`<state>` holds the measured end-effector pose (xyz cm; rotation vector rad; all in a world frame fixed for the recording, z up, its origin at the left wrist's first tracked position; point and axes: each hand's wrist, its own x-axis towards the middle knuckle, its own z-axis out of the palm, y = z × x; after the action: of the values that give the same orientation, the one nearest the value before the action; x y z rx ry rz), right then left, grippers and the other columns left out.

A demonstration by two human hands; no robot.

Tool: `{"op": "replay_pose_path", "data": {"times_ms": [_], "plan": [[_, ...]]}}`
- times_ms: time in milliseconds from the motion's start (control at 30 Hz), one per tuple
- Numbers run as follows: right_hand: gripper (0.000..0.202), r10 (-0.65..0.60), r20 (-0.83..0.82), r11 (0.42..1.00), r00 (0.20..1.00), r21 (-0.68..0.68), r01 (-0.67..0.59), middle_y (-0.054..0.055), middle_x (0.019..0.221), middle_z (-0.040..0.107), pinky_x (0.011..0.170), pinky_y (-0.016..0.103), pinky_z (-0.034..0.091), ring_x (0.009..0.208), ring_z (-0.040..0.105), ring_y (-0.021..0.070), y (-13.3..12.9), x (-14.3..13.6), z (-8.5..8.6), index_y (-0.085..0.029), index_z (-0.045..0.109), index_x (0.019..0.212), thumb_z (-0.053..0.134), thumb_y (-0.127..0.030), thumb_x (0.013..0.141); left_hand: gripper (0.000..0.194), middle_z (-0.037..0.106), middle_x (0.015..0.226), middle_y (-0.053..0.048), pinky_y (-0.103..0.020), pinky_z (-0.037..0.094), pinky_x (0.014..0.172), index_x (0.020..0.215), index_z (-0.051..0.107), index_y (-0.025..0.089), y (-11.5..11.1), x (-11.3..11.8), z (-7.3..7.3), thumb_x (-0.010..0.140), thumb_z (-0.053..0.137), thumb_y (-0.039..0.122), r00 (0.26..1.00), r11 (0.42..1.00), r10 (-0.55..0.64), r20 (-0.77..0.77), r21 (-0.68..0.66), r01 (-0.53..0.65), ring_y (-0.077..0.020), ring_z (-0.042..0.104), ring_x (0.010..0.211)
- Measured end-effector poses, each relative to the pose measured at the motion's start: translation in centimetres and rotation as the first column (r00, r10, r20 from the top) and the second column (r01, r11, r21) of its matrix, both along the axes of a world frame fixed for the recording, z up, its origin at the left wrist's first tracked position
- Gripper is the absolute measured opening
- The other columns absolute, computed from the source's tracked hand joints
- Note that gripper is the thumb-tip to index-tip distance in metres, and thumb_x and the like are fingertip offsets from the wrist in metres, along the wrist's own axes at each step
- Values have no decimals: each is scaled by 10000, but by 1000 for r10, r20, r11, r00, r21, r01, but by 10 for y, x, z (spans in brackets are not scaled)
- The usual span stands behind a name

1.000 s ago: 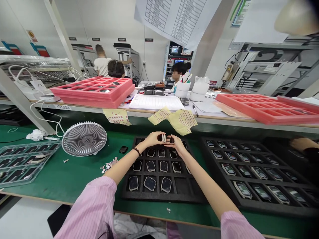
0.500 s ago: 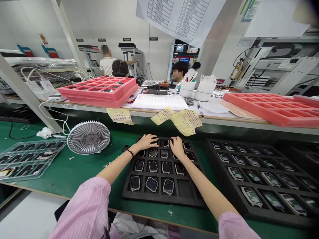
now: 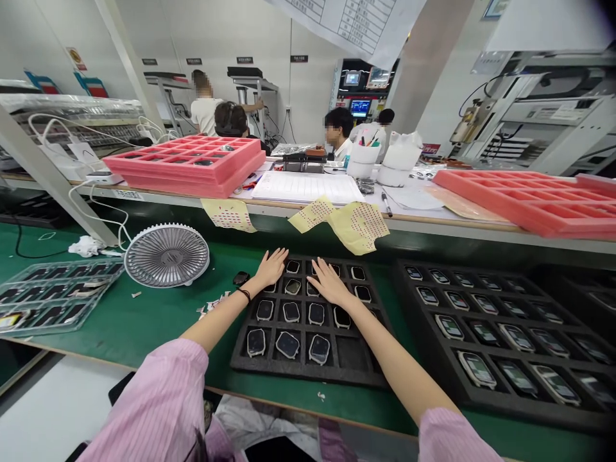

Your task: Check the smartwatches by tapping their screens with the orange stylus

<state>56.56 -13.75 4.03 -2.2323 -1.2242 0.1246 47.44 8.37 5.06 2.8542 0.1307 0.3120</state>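
Observation:
A black foam tray (image 3: 308, 373) lies before me, its compartments holding several square watch faces with pale metal frames. One of them, a watch (image 3: 287, 344), sits tilted in the front row; the compartment (image 3: 349, 353) to the right in that row has no watch. My left hand (image 3: 270, 268) rests at the tray's far left corner, fingers stretched out and holding nothing. Over the back rows lies my right hand (image 3: 330, 282), flat with fingers spread, partly covering watches there. Whether its fingertips touch them I cannot tell.
A second black tray (image 3: 433, 359) of watches stands at right. To the left are a round fan (image 3: 167, 255), a clear plastic tray (image 3: 72, 326) and a dark watch-like piece (image 3: 241, 278). Above runs a shelf with pink foam trays (image 3: 178, 179). People sit and stand beyond.
My left hand has moved left, off the back-row watches to the tray's corner. My right hand has shifted left across the back rows, its fingers now spread more.

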Motion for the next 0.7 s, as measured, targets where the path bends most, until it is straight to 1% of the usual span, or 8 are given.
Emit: {"op": "replay_pose_path", "data": {"times_ms": [167,267,367,433,500,567,633,700], "plan": [[676,14,58,996,998,-86,-9,160,1540,223,1156,460,77,1442,127,254,-3,-7,2,-108,321,1453,336,-532,926,556,327,1508,-119,-525,113,1139,1442,333,196,-4,-4,4,927,370,402,1000,1000,-8,-30,-14,8,-283,245,1411],[665,1,64,997,998,-82,4,184,1532,230,1153,478,63,1441,123,269,0,-8,5,-84,338,1441,339,-512,932,540,346,1488,-175,-576,142,1108,1407,385,148,-16,-1,16,924,386,390,999,1000,-20,-36,-13,20,-334,270,1392],[619,11,81,998,997,-54,-7,198,1513,276,1142,521,76,1432,169,291,1,-18,8,-86,361,1426,337,-475,945,455,360,1481,-170,-553,159,1107,1352,455,150,-49,16,32,935,366,309,996,996,-90,10,6,90,-323,282,1380],[566,47,107,998,993,-34,-43,205,1472,362,1134,539,109,1412,234,308,0,-32,11,-86,414,1390,361,-440,951,392,459,1422,-114,-464,224,1105,1292,519,199,-81,35,40,928,380,247,981,981,-194,27,19,194,-264,379,1323],[479,96,140,995,986,-24,-94,173,1419,459,1120,536,182,1378,316,306,-3,-50,13,-131,479,1345,382,-398,959,339,586,1293,-59,-375,333,1039,1219,578,247,-115,57,46,906,450,231,949,948,-317,3,22,316,-218,503,1207],[440,144,169,990,975,-28,-141,144,1392,501,1104,497,258,1334,391,298,-6,-66,15,-164,515,1315,423,-394,951,330,629,1228,-45,-341,385,975,1179,604,262,-143,80,49,862,529,207,920,920,-390,-32,28,391,-214,554,1140],[443,212,198,977,957,-36,-209,138,1389,505,1097,485,284,1325,402,293,-9,-75,17,-161,520,1308,407,-409,959,326,657,1173,-62,-337,422,911,1126,634,244,-162,101,52,809,595,184,904,905,-419,-80,36,423,-239,591,1082],[475,272,216,962,938,-38,-270,141,1416,472,1107,470,277,1347,367,283,-12,-78,20,-140,500,1325,387,-428,964,319,690,1086,-78,-331,449,847,1064,660,224,-171,118,56,747,665,191,894,899,-426,-136,46,436,-263,625,1011]]}}
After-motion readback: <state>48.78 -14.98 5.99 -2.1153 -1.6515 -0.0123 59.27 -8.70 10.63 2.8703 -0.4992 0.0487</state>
